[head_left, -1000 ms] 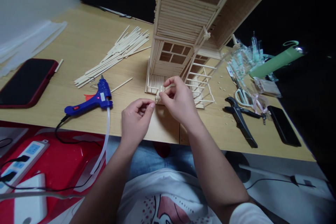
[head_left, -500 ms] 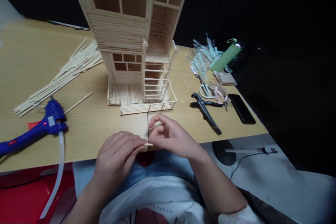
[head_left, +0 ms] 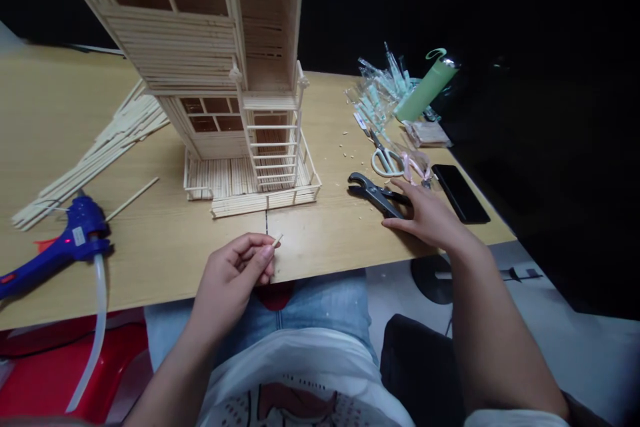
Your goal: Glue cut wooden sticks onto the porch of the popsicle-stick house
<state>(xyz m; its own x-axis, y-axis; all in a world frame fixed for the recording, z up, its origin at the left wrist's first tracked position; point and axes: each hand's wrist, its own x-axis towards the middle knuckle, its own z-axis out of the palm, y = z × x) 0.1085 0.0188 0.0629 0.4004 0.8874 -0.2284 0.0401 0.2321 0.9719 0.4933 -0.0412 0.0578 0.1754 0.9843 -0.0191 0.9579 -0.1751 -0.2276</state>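
While the left hand (head_left: 240, 267) pinches a short, pale wooden stick (head_left: 277, 239) between thumb and fingers, the right hand (head_left: 425, 213) spreads thumb and fingers wide around the handles of a dark metal hand cutter with black grips (head_left: 373, 192); whether they touch it, I cannot tell.

Taking the left hand as the dial's centre, a tall model house of pale round sticks (head_left: 200, 57) stands upright on the light wood-grain worktop (head_left: 320, 240) at about half past eleven, its top out of view. Much of it looks built: stick-clad walls, divided window frames, a slatted deck, a ladder of thin rungs (head_left: 273, 145) and a low stick railing (head_left: 293, 195) along part of the front. Towards seven o'clock on the house, the front step's end shows no upright that I can make out, so the edging there seems unfinished.

The pinched stick is not joined to anything. A fan-shaped pile of long, pale sticks (head_left: 100, 153) at ten o'clock and a single loose stick (head_left: 133, 199) beside the blue plastic glue gun (head_left: 83, 233) remain unused. The gun lies at nine o'clock, a red light showing on its body. The cutter lies at two o'clock, near white-handled scissors (head_left: 387, 163).
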